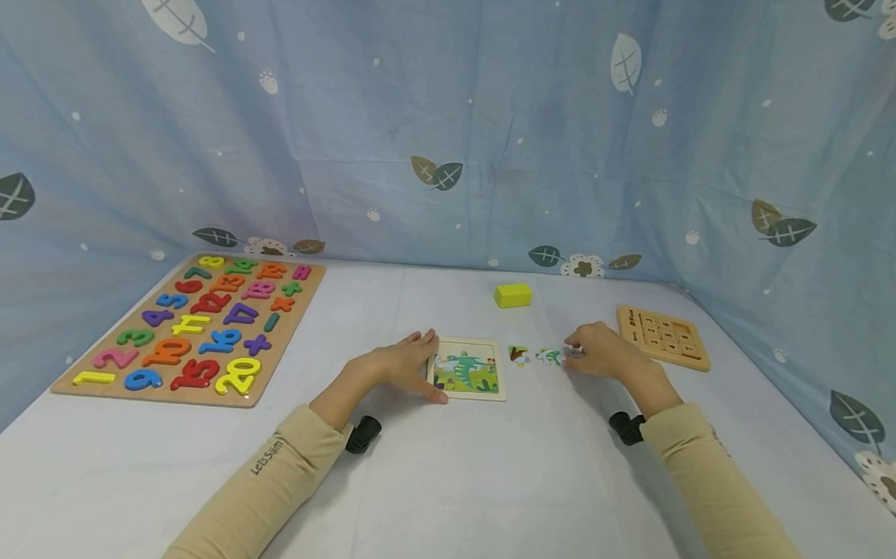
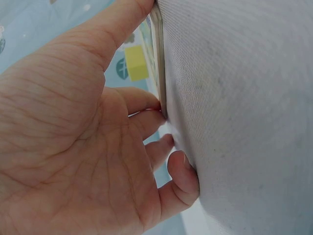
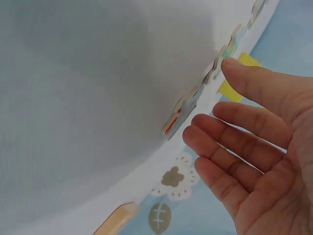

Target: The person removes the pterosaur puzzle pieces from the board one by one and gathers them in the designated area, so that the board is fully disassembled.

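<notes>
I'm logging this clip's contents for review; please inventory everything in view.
Number board: one, tan with multicoloured numbers, table's left
Puzzle frame: one, pale rim, green dinosaur picture, centre
Loose puzzle pieces: at least three, multicoloured, right of the puzzle frame
Block: one, yellow, beyond the puzzle frame
Small number board: one, brown, table's right
Table covering: one, white, beneath these
Backdrop: one, blue, leaf-printed, behind
Wrist devices: two, black, one per wrist
Sleeves: two, beige, foreground
Left hand: one, bare, at the puzzle frame's left side
Right hand: one, bare, at the pieces
</notes>
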Demonstrator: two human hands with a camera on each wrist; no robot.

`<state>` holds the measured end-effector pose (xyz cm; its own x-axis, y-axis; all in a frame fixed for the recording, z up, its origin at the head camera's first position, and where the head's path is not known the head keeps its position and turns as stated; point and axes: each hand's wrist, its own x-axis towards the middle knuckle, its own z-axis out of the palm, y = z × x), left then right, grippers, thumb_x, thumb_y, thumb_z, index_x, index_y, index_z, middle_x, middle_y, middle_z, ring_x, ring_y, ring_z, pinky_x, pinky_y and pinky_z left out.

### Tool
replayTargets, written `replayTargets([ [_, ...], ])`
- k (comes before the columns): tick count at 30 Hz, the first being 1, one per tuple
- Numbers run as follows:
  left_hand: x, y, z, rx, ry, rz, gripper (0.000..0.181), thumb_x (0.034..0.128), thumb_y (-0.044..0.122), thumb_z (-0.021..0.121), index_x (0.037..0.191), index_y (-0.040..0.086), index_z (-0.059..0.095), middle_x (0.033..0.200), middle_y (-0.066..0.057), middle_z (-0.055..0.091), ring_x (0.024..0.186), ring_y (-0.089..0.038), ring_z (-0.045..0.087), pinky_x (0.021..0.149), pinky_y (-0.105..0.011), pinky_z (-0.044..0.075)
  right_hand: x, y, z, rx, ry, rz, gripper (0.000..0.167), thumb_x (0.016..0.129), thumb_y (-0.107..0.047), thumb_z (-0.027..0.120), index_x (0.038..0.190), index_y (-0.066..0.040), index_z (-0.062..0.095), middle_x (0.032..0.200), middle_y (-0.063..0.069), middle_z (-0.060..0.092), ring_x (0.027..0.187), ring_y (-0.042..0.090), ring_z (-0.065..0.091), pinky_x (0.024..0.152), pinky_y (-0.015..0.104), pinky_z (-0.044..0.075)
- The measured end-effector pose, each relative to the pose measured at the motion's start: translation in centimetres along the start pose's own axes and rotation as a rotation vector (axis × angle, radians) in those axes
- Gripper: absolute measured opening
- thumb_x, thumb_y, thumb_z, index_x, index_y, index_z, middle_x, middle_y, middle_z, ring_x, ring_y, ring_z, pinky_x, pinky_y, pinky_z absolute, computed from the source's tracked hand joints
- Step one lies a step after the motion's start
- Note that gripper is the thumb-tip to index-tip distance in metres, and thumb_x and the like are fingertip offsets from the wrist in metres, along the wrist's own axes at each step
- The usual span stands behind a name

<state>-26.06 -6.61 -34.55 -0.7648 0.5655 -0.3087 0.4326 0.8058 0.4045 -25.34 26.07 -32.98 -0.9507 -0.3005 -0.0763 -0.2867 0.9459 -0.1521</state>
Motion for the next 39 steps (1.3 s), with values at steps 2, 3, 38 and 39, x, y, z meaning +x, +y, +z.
replayTargets([
  [2, 0.1, -0.1, 0.0, 0.001, -0.003, -0.001, 0.106, 0.0828, 0.051, 0.07, 0.155, 0.005, 0.008, 0.163, -0.01, 0.001, 0.151, -0.029, 0.001, 0.119, -0.055, 0.014, 0.1, -0.1, 0.0, 0.008, 0.002, -0.006, 0.043, 0.087, -0.017, 0.07, 0.117, 0.012, 0.063, 0.113, 0.026, 0.066, 0.092, 0.027, 0.064, 0.084, 0.044, 0.053],
  [3, 0.1, -0.1, 0.0, 0.001, -0.001, 0.001, 0.106, 0.0826, 0.051, 0.07, 0.155, 0.004, 0.008, 0.163, -0.011, 0.001, 0.151, -0.03, 0.001, 0.119, -0.055, 0.014, 0.2, -0.1, 0.1, 0.01, 0.005, -0.014, 0.043, 0.086, -0.017, 0.071, 0.116, 0.013, 0.063, 0.113, 0.026, 0.067, 0.09, 0.026, 0.063, 0.083, 0.043, 0.053],
  [38, 0.3, -0.1, 0.1, -0.003, 0.0, 0.018, 0.105, 0.0839, 0.048, 0.07, 0.154, 0.0, 0.008, 0.163, -0.013, 0.001, 0.15, -0.032, 0.001, 0.121, -0.049, 0.012, 1.9, -7.5, 0.7, 0.01, 0.014, -0.161, 0.047, 0.083, -0.02, 0.076, 0.119, 0.009, 0.064, 0.11, 0.018, 0.066, 0.095, 0.023, 0.062, 0.084, 0.036, 0.054],
  [39, 0.3, -0.2, 0.1, -0.003, 0.002, 0.019, 0.105, 0.0838, 0.048, 0.07, 0.154, 0.0, 0.008, 0.163, -0.014, 0.001, 0.15, -0.032, 0.001, 0.121, -0.05, 0.013, 2.0, -7.8, 0.7, 0.012, 0.012, -0.165, 0.048, 0.083, -0.021, 0.076, 0.119, 0.009, 0.064, 0.109, 0.018, 0.066, 0.092, 0.021, 0.061, 0.082, 0.034, 0.054],
])
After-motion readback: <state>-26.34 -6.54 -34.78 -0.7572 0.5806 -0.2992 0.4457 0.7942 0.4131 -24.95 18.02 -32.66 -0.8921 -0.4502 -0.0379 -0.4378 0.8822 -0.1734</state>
